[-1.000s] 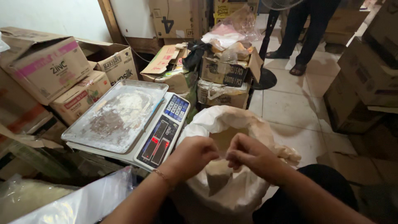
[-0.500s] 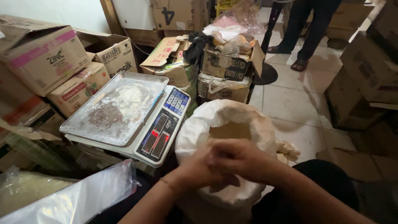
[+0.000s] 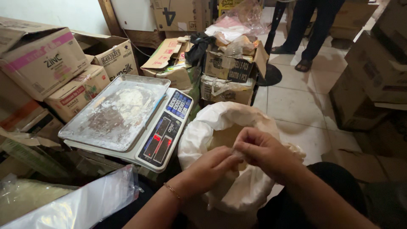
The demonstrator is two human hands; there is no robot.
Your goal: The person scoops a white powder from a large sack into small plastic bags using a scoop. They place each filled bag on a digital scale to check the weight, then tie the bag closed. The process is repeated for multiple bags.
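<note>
White sack (image 3: 220,140) open under both hands. Scale display (image 3: 160,140), black with red digits, left of left hand (image 3: 210,169); blue keypad (image 3: 178,104) beyond it. Pink-striped carton (image 3: 40,61) and white carton (image 3: 114,57) far left. Brown cartons (image 3: 231,70) ahead. Clear bag (image 3: 80,203) lower left.
</note>
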